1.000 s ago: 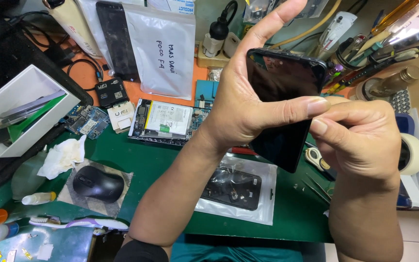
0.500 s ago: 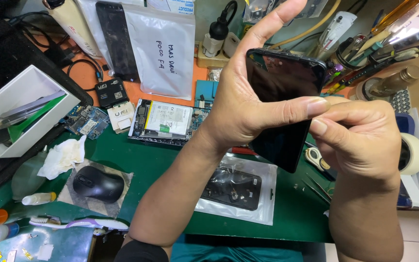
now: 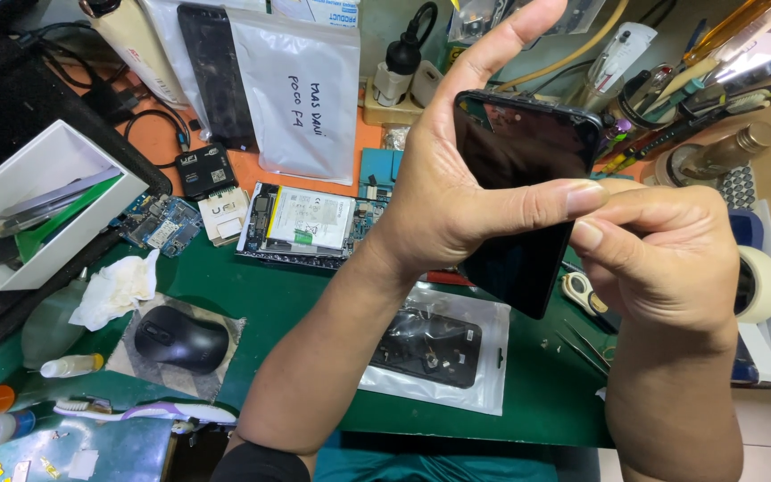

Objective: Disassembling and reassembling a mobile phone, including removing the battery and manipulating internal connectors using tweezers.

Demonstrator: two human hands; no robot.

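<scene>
Hands (image 3: 457,187) (image 3: 662,259) pinch phone (image 3: 519,170) edges (above green mat (image 3: 314,312))

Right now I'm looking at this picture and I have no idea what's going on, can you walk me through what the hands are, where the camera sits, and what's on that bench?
There is no machine here. A person works with two bare hands, and the camera sits on their head, looking down.

The left hand and the right hand together hold a black phone up over a green mat, dark screen facing the camera.

On the bench below lie an opened phone with its battery showing, a clear bag with a black part inside, a black computer mouse, a crumpled tissue, a toothbrush and a white tray. A roll of tape sits on the right, with pens and tools behind.
</scene>
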